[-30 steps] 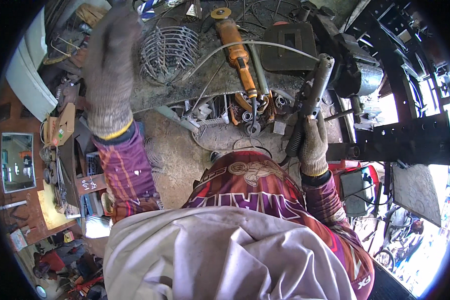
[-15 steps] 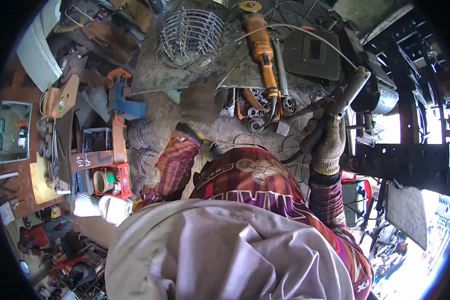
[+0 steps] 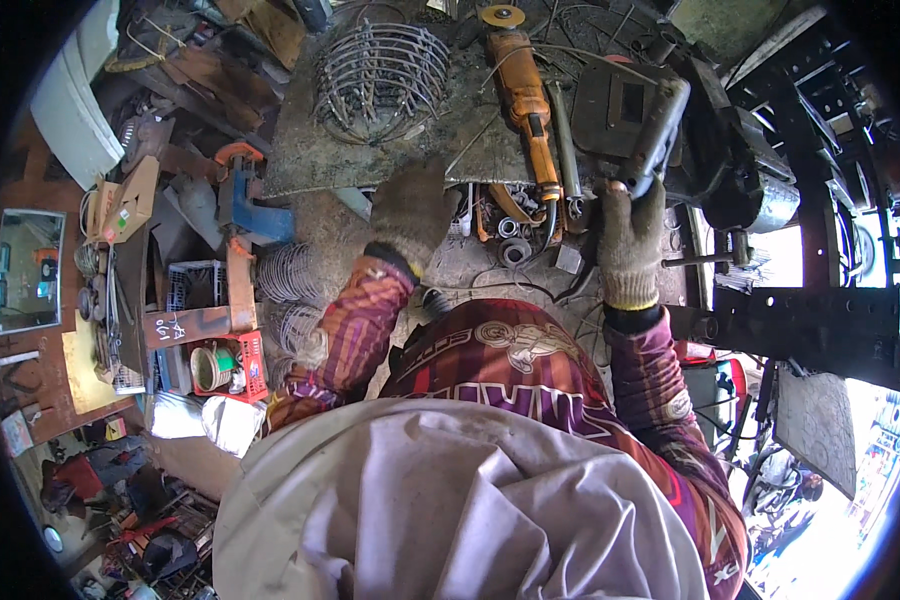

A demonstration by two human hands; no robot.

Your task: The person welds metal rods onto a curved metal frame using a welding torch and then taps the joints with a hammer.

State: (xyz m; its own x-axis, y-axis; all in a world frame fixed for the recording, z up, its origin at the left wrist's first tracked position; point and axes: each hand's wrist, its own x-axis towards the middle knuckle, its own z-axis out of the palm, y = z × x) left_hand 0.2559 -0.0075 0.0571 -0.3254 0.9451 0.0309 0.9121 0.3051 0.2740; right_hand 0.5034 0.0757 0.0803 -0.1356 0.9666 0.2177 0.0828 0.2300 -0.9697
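My right hand (image 3: 630, 235), in a knitted work glove, grips the lower end of a dark metal tube (image 3: 660, 125) that slants up to the right over the dirty workbench (image 3: 320, 160). My left hand (image 3: 410, 210), also gloved, hangs at the bench's near edge with curled fingers and nothing visible in it. An orange angle grinder (image 3: 525, 95) lies on the bench between both hands, disc end away from me. A round wire grille (image 3: 380, 65) rests at the bench's left part. Small metal rings (image 3: 510, 240) lie on the ground just below the bench.
A dark welding mask (image 3: 615, 105) lies on the bench by the tube. An orange-and-blue tool (image 3: 240, 195), wire coils (image 3: 290, 275) and a red crate (image 3: 235, 365) crowd the left floor. A black perforated steel frame (image 3: 810, 320) runs along the right.
My left hand came down from high at the left to the bench's near edge. The view shifted, and my right hand kept its hold on the tube.
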